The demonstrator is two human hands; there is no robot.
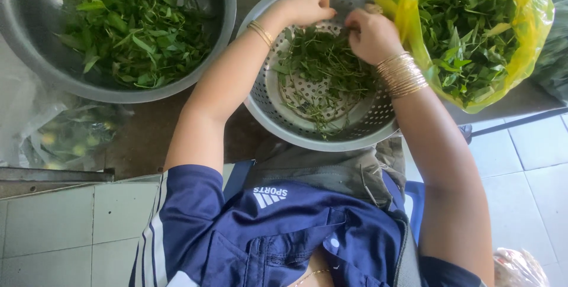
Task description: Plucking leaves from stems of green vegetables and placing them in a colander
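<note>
Left hand (307, 6) and right hand (368, 34) both pinched on thin leafy green stems (322, 62) over round perforated steel colander (278, 109).

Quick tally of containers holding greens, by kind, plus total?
Metal bowl, solid: 1
Metal colander, perforated: 1
Yellow plastic bag: 1
Total: 3
The left hand and right hand are both in the colander's greens.

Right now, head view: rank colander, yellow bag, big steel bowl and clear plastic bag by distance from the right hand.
1. Colander: the right hand is over it, in its greens.
2. Yellow bag: just beside the hand, on its right.
3. Big steel bowl: across to the left, beyond the left hand.
4. Clear plastic bag: far lower left.
</note>
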